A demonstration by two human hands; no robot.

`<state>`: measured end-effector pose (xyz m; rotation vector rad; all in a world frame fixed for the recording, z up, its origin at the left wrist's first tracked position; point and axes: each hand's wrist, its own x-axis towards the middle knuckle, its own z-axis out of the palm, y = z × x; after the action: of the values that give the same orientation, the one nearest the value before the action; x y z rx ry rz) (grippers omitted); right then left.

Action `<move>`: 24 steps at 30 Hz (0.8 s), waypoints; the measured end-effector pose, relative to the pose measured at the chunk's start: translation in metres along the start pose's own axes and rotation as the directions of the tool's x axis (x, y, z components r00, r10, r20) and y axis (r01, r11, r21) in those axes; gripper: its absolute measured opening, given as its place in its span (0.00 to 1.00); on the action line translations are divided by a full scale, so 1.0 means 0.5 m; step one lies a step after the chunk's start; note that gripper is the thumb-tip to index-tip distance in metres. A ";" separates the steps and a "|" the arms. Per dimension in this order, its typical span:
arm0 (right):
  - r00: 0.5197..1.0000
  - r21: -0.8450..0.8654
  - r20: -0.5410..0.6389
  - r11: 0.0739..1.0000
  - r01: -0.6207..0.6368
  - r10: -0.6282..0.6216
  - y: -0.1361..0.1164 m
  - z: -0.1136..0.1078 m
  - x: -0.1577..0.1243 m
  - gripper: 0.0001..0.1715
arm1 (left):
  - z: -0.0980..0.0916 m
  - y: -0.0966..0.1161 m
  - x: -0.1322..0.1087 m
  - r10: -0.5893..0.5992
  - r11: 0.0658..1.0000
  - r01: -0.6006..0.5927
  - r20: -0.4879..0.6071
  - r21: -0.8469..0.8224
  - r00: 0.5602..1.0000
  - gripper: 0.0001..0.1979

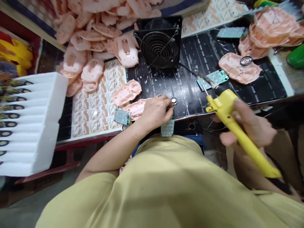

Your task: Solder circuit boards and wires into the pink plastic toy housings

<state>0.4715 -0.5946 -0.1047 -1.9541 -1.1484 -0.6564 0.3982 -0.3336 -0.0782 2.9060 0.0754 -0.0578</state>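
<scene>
My right hand [249,125] is wrapped round a yellow soldering iron [234,126], whose tip points up-left toward a green circuit board [215,78] on the black mat. My left hand [155,112] rests at the table's front edge with fingers curled, pinching a small green circuit board [167,128] that hangs below it. A small round metal part [174,101] lies just beyond its fingertips. Beside that hand lie a pink plastic shell [135,107] and another green board [122,117].
A black fan [160,44] stands at the back centre of the black mat [258,82]. Heaps of pink plastic shells [95,38] fill the back left and the back right [270,28]. A white foam tray [35,123] sits at left.
</scene>
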 end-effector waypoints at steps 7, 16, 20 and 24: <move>0.993 0.086 0.062 0.991 0.099 -0.105 0.001 -0.032 -0.026 0.40 | -0.006 0.000 0.004 0.005 1.000 -0.006 0.036 0.027 0.999 0.12; 0.989 0.298 0.082 0.950 0.090 -0.119 0.003 0.008 -0.032 0.27 | -0.011 -0.001 0.007 0.020 0.999 -0.023 0.065 0.031 0.998 0.12; 0.979 0.257 0.130 0.959 0.119 -0.157 0.001 0.010 -0.010 0.22 | -0.011 -0.002 0.008 0.021 1.000 -0.023 0.062 0.022 0.998 0.12; 0.952 0.226 0.188 0.954 0.198 -0.242 -0.005 0.004 0.014 0.16 | -0.012 0.000 0.011 0.008 1.000 -0.009 0.079 0.009 0.997 0.12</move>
<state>0.4726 -0.5889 -0.0998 -1.7665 -1.5230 -0.4273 0.4039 -0.3320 -0.0724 2.9091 0.0487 -0.1721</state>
